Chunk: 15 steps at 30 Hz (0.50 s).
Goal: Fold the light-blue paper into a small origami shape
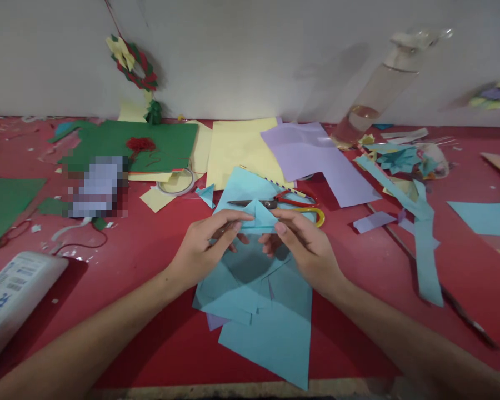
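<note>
A small folded piece of light-blue paper with a triangular peak is held at both ends between two bare hands, raised above light-blue paper sheets that spread toward 6 o'clock on a red table. At 8 o'clock from the fold, the left hand pinches its near end between thumb and index finger, the other fingers curled below; at 4 o'clock, the right hand grips the opposite end the same way.

Just behind, dark-bladed scissors with red and yellow handles point their loops toward 2 o'clock, beneath a white pencil with dark dots at 1. A pale yellow paper sheet lies at 12, and a purple paper sheet between 1 and 2, with a clear spray bottle beyond it. Cut light-blue paper strips lie at 3. A ring-shaped roll of tape rests at 10, near a green sheet topped by tangled red thread. A red-and-green paper wreath hangs at 11.
</note>
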Each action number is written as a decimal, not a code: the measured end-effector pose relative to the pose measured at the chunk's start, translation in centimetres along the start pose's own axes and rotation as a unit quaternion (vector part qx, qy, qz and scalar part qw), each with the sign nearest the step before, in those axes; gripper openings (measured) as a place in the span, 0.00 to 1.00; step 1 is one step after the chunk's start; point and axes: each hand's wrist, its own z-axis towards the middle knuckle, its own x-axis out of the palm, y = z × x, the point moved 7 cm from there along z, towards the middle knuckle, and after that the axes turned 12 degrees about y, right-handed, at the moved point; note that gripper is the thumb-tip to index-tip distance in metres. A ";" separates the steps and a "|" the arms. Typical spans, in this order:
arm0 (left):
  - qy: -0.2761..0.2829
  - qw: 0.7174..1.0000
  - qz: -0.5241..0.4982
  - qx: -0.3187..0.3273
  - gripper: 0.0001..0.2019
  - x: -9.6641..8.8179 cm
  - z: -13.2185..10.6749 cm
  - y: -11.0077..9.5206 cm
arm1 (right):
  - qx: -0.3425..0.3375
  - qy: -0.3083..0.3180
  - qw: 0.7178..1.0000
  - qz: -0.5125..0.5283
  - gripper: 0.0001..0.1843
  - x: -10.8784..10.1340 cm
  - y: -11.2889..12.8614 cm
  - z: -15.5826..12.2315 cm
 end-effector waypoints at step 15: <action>-0.001 1.000 0.008 0.028 0.13 0.1 -0.2 -0.7 | -0.006 0.014 0.998 -0.068 0.14 -0.2 0.4 0.2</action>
